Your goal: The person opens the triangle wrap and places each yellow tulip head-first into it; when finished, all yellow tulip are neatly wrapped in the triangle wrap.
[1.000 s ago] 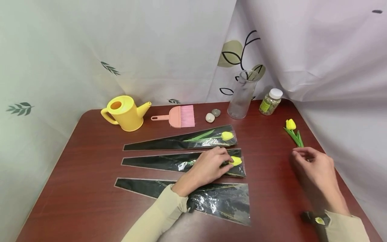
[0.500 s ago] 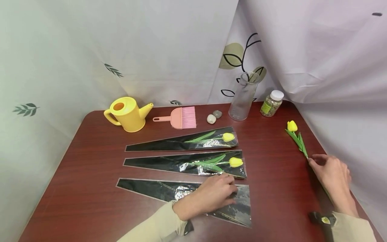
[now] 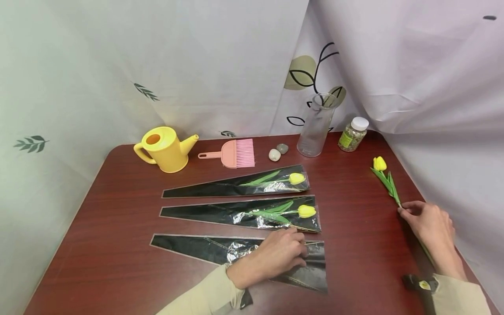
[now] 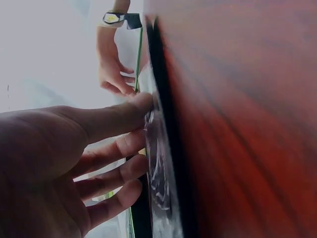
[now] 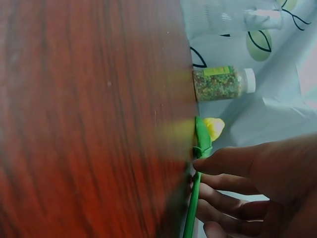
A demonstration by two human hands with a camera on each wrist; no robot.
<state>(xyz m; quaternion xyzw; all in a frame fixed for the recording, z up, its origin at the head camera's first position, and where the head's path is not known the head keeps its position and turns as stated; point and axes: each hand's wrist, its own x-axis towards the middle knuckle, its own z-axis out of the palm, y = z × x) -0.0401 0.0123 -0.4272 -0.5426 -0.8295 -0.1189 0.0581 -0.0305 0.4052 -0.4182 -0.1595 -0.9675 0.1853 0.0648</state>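
Observation:
My left hand (image 3: 277,253) is over the lowest black, clear-fronted flower sleeve (image 3: 185,246). In the left wrist view, the thumb and forefinger pinch this sleeve's clear film (image 4: 158,168), and the other fingers are loosely bent. At the table's right side my right hand (image 3: 432,225) pinches the green stem of a yellow tulip (image 3: 379,164) between thumb and fingers. The bloom points toward the back, and the lower stem (image 5: 192,208) runs under the palm. Two other sleeves lie above the first, and each contains a yellow tulip: the middle one (image 3: 306,211) and the top one (image 3: 296,178).
Along the back of the brown table (image 3: 98,245) stand a yellow watering can (image 3: 167,151), a clear glass vase (image 3: 313,131) and a white-lidded jar of granules (image 3: 353,134). A pink brush (image 3: 230,154) and two stones (image 3: 274,155) lie between can and vase. Fabric hangs behind.
My left hand has left the middle sleeve for the lowest one, whose film now looks bent near the right end. My right hand has slid down along the tulip's stem.

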